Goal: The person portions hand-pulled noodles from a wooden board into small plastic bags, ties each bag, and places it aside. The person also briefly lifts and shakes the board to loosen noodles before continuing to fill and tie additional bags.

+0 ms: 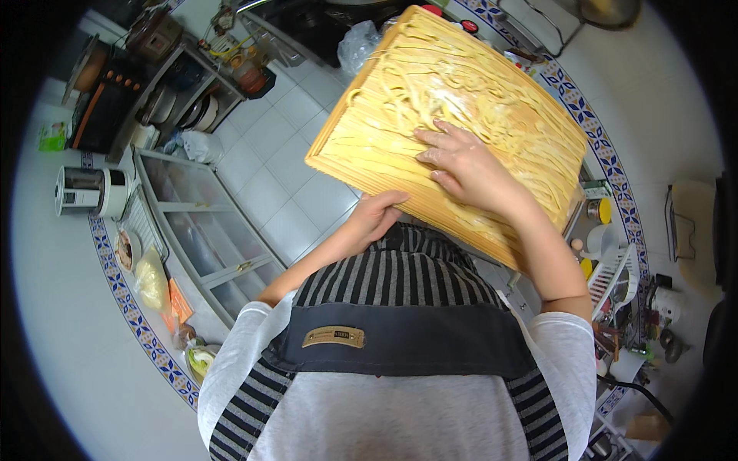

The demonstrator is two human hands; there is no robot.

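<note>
A large rectangular tray (361,178), slatted like bamboo or reed, is in front of me, tilted and reaching to the upper right. Strands of yellow fresh noodles (400,142) cover much of it, with white flour dusted in the middle. At the near left edge, my left hand (378,216) is closed on the tray, thumb on top; its other fingers are mostly hidden. Over the noodles, my right hand (467,163) lies palm down with fingers spread, apparently touching them. Flour whitens its fingers.
A glass-doored cabinet (204,223) flanks the tiled floor (280,165) on the left. Shelves with pots and an oven (108,104) stand farther back. A clear plastic bag (359,46) lies beyond the tray. On the right counter are a yellow-lidded jar (600,210) and a dish rack (613,280).
</note>
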